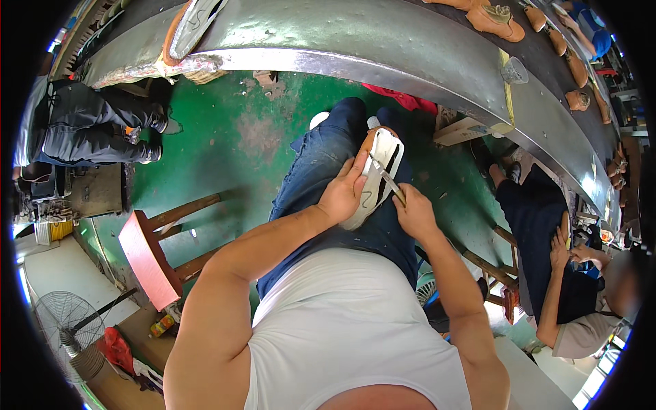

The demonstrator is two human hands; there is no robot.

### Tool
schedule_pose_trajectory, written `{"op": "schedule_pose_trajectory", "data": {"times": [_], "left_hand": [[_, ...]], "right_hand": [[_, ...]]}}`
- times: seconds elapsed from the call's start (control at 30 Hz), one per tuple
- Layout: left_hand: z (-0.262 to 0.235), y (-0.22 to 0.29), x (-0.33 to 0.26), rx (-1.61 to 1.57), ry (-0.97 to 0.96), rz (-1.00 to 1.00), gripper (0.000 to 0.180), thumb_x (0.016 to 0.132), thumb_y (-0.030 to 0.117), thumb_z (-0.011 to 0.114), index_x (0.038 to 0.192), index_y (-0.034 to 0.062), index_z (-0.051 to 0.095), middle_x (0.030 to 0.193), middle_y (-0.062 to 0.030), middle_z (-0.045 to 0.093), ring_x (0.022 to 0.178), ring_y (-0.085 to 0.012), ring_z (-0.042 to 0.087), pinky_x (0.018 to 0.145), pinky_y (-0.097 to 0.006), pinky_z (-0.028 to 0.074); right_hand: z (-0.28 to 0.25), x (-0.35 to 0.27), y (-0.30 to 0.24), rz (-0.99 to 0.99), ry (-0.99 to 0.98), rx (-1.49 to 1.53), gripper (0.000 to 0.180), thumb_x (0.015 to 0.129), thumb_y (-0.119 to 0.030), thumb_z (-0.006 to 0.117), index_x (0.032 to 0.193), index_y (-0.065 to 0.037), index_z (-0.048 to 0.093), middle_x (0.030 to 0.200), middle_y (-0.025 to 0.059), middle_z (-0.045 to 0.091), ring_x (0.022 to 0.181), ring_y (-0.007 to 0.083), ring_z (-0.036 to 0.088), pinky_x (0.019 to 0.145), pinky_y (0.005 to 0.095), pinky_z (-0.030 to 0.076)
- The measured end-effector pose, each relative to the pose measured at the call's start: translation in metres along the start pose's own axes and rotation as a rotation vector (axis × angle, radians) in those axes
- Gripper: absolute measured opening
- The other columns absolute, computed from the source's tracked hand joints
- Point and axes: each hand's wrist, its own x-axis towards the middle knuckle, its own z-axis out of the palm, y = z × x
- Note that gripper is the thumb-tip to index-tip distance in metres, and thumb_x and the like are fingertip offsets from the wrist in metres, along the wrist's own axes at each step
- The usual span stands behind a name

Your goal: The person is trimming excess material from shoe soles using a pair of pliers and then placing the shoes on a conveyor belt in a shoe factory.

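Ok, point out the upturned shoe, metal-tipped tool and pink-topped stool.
Upturned shoe [374, 183], head view: pale underside.
Metal-tipped tool [388, 179], head view: metal shaft.
Pink-topped stool [149, 261], head view: pink seat.

Worn green floor [212, 137] — long metal workbench [328, 37] ahead — pink stool [147, 263], caged fan [66, 335] left.

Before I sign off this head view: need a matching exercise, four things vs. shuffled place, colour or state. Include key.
Column 1
1. upturned shoe
2. knife-like hand tool
3. wooden-legged stool
4. wire-caged fan

Column 2
A. pink on top
B. gripped in the right hand
C. near the lower-left rim of the picture
D. pale underside showing, steadied by the left hand

Right pairs: 1-D, 2-B, 3-A, 4-C
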Motion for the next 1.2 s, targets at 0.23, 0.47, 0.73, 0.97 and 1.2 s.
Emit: {"op": "schedule_pose_trajectory", "data": {"times": [0.23,0.47,0.73,0.97,1.2], "left_hand": [[-0.015,-0.001,0.015,0.156,-0.289,-0.019,0.060,0.102,0.024,0.045,0.157,0.0207,0.022,0.144,-0.0432,0.033,0.096,-0.0541,0.063,0.091,-0.049,0.053],[-0.038,0.040,0.033,0.370,-0.616,-0.145,0.061,0.101,0.033,0.047,0.156,0.0225,0.024,0.145,-0.0442,0.029,0.099,-0.0522,0.064,0.091,-0.047,0.053],[-0.027,0.011,-0.020,-0.219,-0.160,-0.429,0.055,0.098,0.024,0.056,0.143,-0.0049,0.043,0.120,-0.0319,0.063,0.112,-0.0402,0.064,0.098,-0.038,0.049],[-0.040,0.020,-0.019,-0.281,-0.325,-0.378,0.082,0.087,0.014,0.070,0.154,-0.0009,0.025,0.128,-0.0236,0.061,0.117,-0.0274,0.062,0.101,-0.033,0.046],[-0.077,0.065,0.012,0.275,-0.598,-0.291,0.099,0.077,0.015,0.076,0.155,0.0078,0.015,0.112,-0.0330,0.063,0.103,-0.0470,0.064,0.094,-0.044,0.051]], "right_hand": [[-0.063,0.012,0.000,0.283,-0.321,0.373,0.026,0.097,-0.024,0.058,0.107,0.000,0.062,0.081,0.0124,0.066,0.075,0.0218,0.067,0.073,0.0378,0.054],[-0.014,0.050,0.003,-0.018,-0.009,0.027,0.032,0.098,-0.033,0.054,0.098,-0.001,0.059,0.088,0.0254,0.067,0.085,0.0465,0.064,0.074,0.0538,0.050],[-0.022,0.030,-0.013,-0.082,-0.002,0.268,0.028,0.100,-0.027,0.054,0.099,0.000,0.061,0.084,0.0237,0.066,0.081,0.0457,0.064,0.070,0.0472,0.051],[-0.012,-0.005,-0.015,-0.011,-0.161,0.089,0.037,0.098,-0.037,0.056,0.089,-0.001,0.057,0.082,0.0239,0.066,0.079,0.0448,0.064,0.071,0.0512,0.050],[0.026,-0.030,0.014,0.061,0.093,0.491,0.032,0.099,-0.031,0.055,0.100,0.000,0.062,0.079,0.0167,0.067,0.073,0.0317,0.067,0.069,0.0410,0.052]]}}
